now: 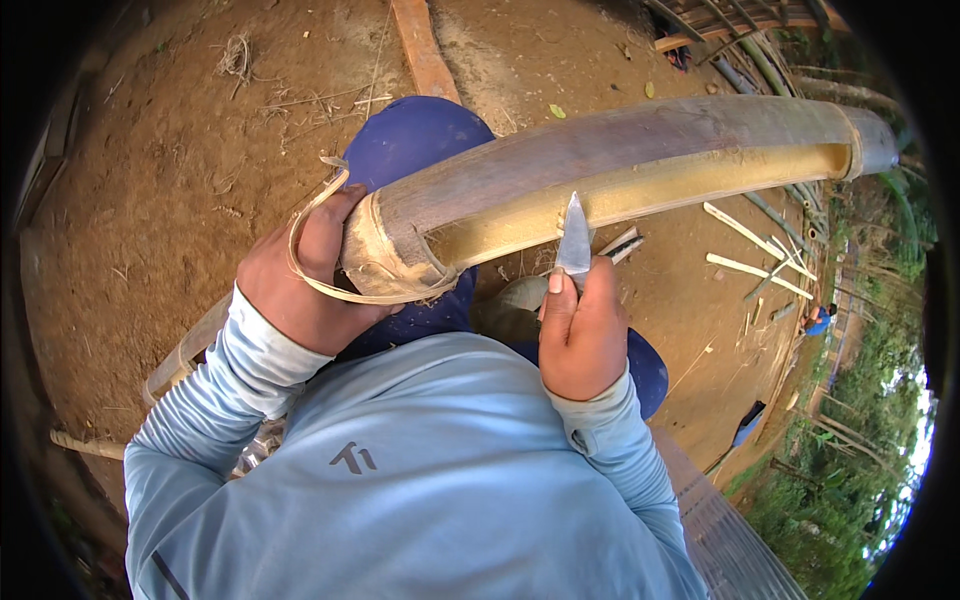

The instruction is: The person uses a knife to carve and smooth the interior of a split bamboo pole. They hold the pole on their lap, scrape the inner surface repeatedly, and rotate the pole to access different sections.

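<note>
A thick bamboo pole (pixel 640 135) lies across my knees, running from my left hand to the far right. A long opening (pixel 700 180) is cut in its side and bares the yellow inside. My left hand (pixel 300 265) is closed around the pole beside a pale, shaved node (pixel 390 250). A thin peeled strip (pixel 330 290) loops over this hand and along the node. In my right hand (pixel 585 335) is a knife (pixel 574 240), its pointed blade upward at the opening's near edge. The fingers hide its handle.
Split bamboo pieces (pixel 755 275) lie on the dirt ground at right. A wooden plank (pixel 425 45) lies beyond my knee (pixel 400 135). Another bamboo section (pixel 185 355) shows beyond my left forearm. A person (pixel 820 320) is far right, near trees. Corrugated sheet (pixel 725 520) lies at lower right.
</note>
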The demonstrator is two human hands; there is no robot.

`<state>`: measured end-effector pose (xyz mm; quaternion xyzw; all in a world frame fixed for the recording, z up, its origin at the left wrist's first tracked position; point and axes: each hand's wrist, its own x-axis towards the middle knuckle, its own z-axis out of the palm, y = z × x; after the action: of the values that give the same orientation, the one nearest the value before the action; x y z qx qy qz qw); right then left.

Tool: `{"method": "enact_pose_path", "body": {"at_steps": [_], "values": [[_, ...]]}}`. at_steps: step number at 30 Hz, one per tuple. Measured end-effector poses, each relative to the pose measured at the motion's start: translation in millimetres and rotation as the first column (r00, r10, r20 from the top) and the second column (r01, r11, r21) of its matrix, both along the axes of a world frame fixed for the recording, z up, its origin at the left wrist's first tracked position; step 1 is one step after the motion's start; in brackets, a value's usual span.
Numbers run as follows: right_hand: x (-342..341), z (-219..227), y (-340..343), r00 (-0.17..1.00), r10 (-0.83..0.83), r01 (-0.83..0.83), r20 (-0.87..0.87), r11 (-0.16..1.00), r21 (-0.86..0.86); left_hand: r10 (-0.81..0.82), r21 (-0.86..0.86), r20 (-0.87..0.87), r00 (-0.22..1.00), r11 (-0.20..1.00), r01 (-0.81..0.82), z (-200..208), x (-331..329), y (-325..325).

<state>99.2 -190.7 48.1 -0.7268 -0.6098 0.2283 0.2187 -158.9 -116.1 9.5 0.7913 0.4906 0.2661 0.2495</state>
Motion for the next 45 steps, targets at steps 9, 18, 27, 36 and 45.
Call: {"method": "enact_pose_path", "body": {"at_steps": [9, 18, 27, 36, 45], "values": [[-5.4, -3.4, -7.6, 0.992, 0.124, -0.124, 0.009, 0.992, -0.032, 0.000, 0.002, -0.023, 1.000, 1.000, 0.001, 0.4, 1.5, -2.0], [14.6, 11.9, 16.2, 0.997, -0.022, 0.016, 0.075, 0.996, 0.087, 0.014, 0.075, -0.033, 0.999, 0.997, -0.011, 1.8, 4.6, -4.6], [-17.6, -3.0, 9.2, 0.993, 0.111, -0.111, 0.039, 0.994, -0.007, 0.002, 0.116, -0.001, 1.000, 0.993, -0.002, -2.9, 1.8, -2.7], [-28.7, -21.6, -0.7, 0.976, 0.216, -0.218, -0.041, 0.974, -0.065, 0.012, 0.078, -0.007, 1.000, 0.997, -0.012, -2.0, 0.7, -0.1], [-29.1, -26.1, -2.4, 0.950, 0.311, -0.312, -0.020, 0.950, -0.030, 0.024, -0.002, -0.023, 0.999, 1.000, -0.024, -1.1, -0.2, -3.5]]}}
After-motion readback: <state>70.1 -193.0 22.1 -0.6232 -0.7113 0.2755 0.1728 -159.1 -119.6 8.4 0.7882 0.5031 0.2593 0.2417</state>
